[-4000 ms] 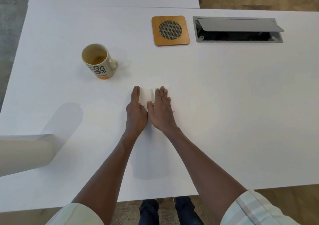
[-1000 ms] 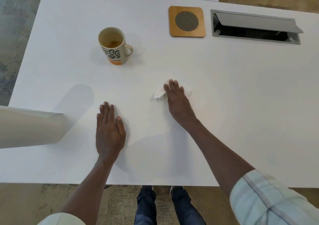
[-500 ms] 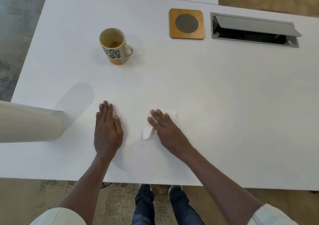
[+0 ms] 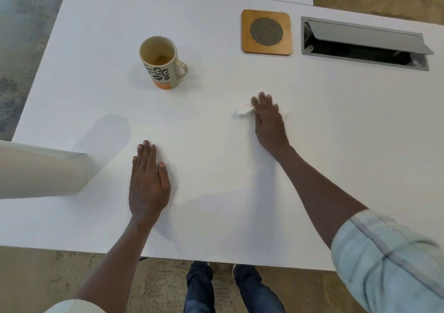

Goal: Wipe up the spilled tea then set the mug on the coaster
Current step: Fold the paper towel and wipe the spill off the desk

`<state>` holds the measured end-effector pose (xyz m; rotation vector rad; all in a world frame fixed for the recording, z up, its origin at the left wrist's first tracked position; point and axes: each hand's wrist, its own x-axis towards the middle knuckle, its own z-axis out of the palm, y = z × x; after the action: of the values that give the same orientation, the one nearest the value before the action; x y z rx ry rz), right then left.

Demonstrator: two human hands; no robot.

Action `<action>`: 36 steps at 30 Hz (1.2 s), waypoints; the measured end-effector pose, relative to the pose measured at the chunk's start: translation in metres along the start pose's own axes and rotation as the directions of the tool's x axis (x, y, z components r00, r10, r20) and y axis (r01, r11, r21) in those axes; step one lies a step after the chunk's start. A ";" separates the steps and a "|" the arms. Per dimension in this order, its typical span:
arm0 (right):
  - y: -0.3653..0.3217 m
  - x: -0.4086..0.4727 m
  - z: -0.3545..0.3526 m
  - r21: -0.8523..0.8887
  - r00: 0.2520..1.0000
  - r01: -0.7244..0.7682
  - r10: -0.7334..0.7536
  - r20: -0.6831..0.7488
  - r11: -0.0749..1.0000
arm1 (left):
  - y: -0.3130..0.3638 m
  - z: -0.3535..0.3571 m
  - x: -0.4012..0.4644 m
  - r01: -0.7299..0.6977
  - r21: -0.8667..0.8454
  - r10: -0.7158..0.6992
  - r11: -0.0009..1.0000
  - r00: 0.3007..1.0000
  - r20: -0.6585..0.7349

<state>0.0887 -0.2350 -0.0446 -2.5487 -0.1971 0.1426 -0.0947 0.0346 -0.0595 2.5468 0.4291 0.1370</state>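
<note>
The right hand [image 4: 268, 118] presses flat on a tissue [image 4: 243, 110] mid-table, wiping, the left hand [image 4: 147, 180] lies flat and empty by the near edge, and next the mug [image 4: 161, 62] must go to the coaster [image 4: 266, 32] at the far edge.

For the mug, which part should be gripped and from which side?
Take the mug by its handle, coming from the right. It stands upright with tea still inside, and the handle points right toward the right hand, so a level grip there avoids spilling.
</note>
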 end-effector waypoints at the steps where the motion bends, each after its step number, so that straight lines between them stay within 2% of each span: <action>1: -0.011 0.008 0.007 0.009 1.000 0.023 -0.023 0.017 1.000 | 0.000 0.000 0.000 0.001 -0.003 -0.001 1.000 1.000 -0.003; 4: -0.052 0.016 0.031 0.019 0.978 0.167 -0.168 0.127 0.986 | -0.001 0.001 0.000 -0.007 -0.012 0.007 1.000 1.000 -0.010; 8: -0.093 -0.016 0.059 0.000 0.894 0.383 -0.371 0.251 0.924 | -0.002 0.001 0.000 -0.012 -0.023 0.012 1.000 1.000 -0.023; 11: -0.096 -0.061 0.063 0.031 0.802 0.499 -0.475 0.363 0.866 | -0.002 0.001 0.000 -0.017 -0.029 0.016 0.999 0.999 -0.032; 14: -0.075 -0.107 0.050 0.111 0.737 0.550 -0.544 0.402 0.828 | -0.003 0.001 0.000 -0.022 -0.022 0.021 1.000 0.999 -0.041; 18: -0.032 -0.138 0.018 0.116 0.757 0.513 -0.512 0.405 0.850 | -0.001 0.000 0.000 -0.013 -0.020 0.012 1.000 0.999 -0.037; 23: -0.006 -0.106 -0.010 0.047 0.917 0.309 -0.310 0.250 0.950 | 0.002 -0.001 0.000 -0.013 -0.004 0.013 1.000 1.000 -0.025; 26: -0.019 -0.065 0.000 0.041 0.946 0.257 -0.260 0.195 0.966 | 0.002 -0.001 0.000 -0.011 0.002 0.011 1.000 1.000 -0.020; 29: -0.048 -0.046 0.024 0.041 0.925 0.316 -0.317 0.209 0.948 | 0.002 -0.001 0.001 -0.019 0.001 0.019 1.000 1.000 -0.012; 32: -0.063 -0.065 0.041 0.051 0.857 0.424 -0.419 0.299 0.904 | 0.005 -0.002 0.001 -0.017 -0.004 0.016 1.000 0.999 -0.030; 36: -0.043 -0.110 0.029 0.095 0.784 0.515 -0.513 0.348 0.852 | 0.028 0.002 0.012 0.048 -0.096 -0.060 0.994 0.991 -0.119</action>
<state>-0.0283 -0.2026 -0.0387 -2.3500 -1.0303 0.3972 -0.0756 0.0154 -0.0458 2.4407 0.5259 0.2873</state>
